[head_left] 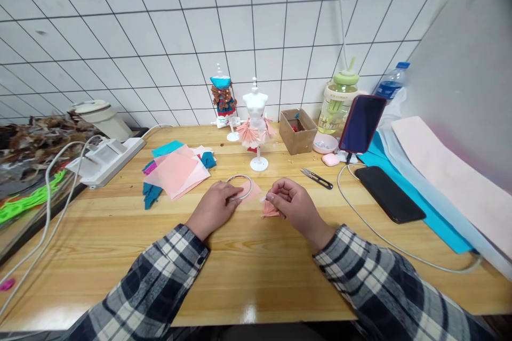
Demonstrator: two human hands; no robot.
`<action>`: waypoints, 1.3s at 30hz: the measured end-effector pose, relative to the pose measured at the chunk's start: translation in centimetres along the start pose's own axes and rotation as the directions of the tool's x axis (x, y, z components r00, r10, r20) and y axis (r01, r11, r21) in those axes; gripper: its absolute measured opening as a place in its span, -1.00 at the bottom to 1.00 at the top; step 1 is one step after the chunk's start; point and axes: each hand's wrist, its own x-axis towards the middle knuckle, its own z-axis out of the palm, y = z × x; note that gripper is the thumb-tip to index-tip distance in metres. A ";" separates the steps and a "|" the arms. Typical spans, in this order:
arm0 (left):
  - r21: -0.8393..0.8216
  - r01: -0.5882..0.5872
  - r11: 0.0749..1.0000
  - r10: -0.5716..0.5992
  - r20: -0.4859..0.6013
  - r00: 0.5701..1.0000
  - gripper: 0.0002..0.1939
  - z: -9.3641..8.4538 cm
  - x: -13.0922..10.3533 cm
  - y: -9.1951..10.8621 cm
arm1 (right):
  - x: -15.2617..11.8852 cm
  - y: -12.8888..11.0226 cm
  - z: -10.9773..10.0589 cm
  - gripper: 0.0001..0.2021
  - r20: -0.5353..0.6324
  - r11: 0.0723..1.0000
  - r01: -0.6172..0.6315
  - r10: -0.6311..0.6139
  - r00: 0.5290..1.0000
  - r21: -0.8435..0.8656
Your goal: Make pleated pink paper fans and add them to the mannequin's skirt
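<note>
My left hand is closed on a thin pale ring, which looks like a narrow roll of tape. A small square of peach tissue paper lies under and beside the ring. To the right, my right hand pinches a small whitish piece, perhaps a bit of tape, between thumb and forefinger. Just below those fingers is a gathered, pleated piece of peach paper, partly hidden by the hand. Behind both hands stands a small white dress form wearing a peach paper skirt.
Stacked tissue sheets lie left. A dressed second form, a cardboard box and a bottle stand behind. Thread snips, a propped phone, a black phone and a cable are right; a power strip is left.
</note>
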 end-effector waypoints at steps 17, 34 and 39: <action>-0.457 -0.028 0.889 0.002 -0.058 0.998 -0.75 -0.5 -1.3 6.0 | -0.5 0.5 0.7 -0.84 0.034 0.969 0.088 -0.083 0.996 -0.229; -0.478 -0.021 0.878 -0.002 -0.049 0.999 -0.57 -0.2 -1.6 5.6 | -1.5 -0.6 -0.1 -0.77 0.352 0.208 0.482 -0.454 0.818 -0.851; -0.147 -0.132 0.980 0.113 -0.127 0.985 -0.78 -0.3 -1.9 6.0 | -1.3 -0.2 0.1 -0.89 0.208 0.443 0.420 -0.451 0.868 -0.792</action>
